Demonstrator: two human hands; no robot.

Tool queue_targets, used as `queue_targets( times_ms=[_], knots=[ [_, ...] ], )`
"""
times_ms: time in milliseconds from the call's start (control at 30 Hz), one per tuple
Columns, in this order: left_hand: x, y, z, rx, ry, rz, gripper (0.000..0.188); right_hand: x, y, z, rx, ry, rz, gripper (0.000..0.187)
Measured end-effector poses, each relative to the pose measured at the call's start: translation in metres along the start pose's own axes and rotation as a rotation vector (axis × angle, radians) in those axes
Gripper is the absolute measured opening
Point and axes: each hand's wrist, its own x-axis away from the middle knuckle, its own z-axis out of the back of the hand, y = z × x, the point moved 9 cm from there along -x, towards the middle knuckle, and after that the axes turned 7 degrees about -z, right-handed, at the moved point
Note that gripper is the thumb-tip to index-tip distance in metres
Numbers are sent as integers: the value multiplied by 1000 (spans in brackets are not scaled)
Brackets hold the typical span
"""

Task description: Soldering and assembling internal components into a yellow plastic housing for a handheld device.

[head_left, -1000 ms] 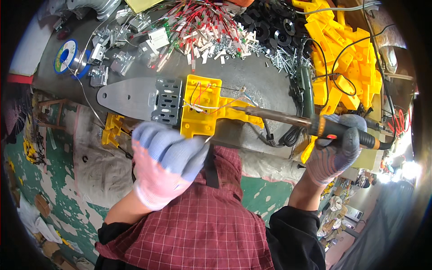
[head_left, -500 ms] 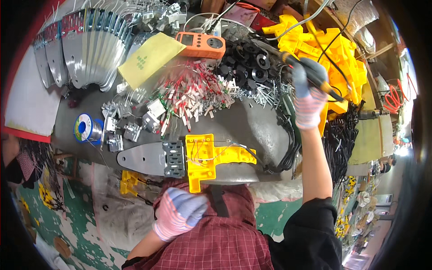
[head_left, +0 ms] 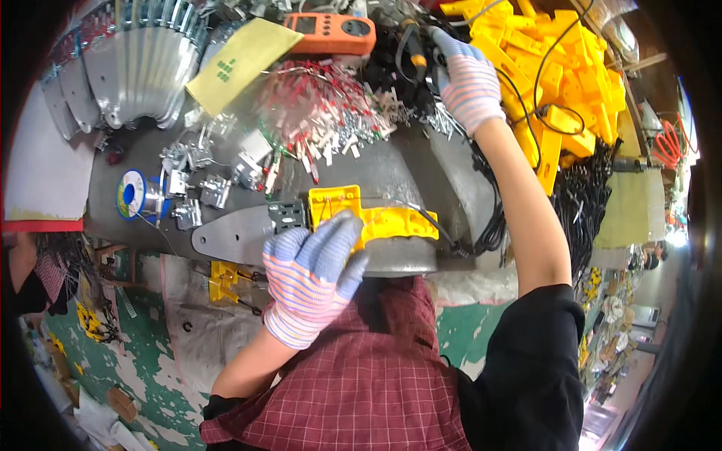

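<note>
A yellow plastic handle shell (head_left: pixel 398 223) with thin wires inside lies on the dark bench, joined to a grey metal plate (head_left: pixel 233 239) with a slotted end. My gloved left hand (head_left: pixel 308 274) covers the shell's near part, with its fingers curled over it and the thumb apart at the side. Farther off, my gloved right hand (head_left: pixel 472 86) reaches out with its fingers spread, holding nothing that I can see. Its fingertips are partly hidden by black parts. Just left of them is a tool with black and orange handles (head_left: pixel 414 54).
Piled yellow shells (head_left: pixel 575 75) lie at the back right, with black cords (head_left: pixel 579 203) nearer. White and red small parts (head_left: pixel 316 113) heap mid-bench below an orange meter (head_left: pixel 331 34). Grey plates (head_left: pixel 139 75), metal boxes (head_left: pixel 216 192) and a solder spool (head_left: pixel 139 195) stand left.
My right hand has moved left and away from me; the black-and-orange tool is now out of it. My left hand has come up from my lap onto the handle shell. The view has shifted slightly.
</note>
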Motion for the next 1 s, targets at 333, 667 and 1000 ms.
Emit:
queue_targets(
  times_ms=[333,667,1000],
  knots=[
    [-5,-15,-12,155,-10,53,16,148,-79,90,-478,-235,-90,24],
    [-6,-21,-14,225,17,128,14,144,-102,85,-293,-153,61,30],
    [-9,-25,-14,242,27,174,11,143,-102,89,-244,-121,20,23]
  ],
)
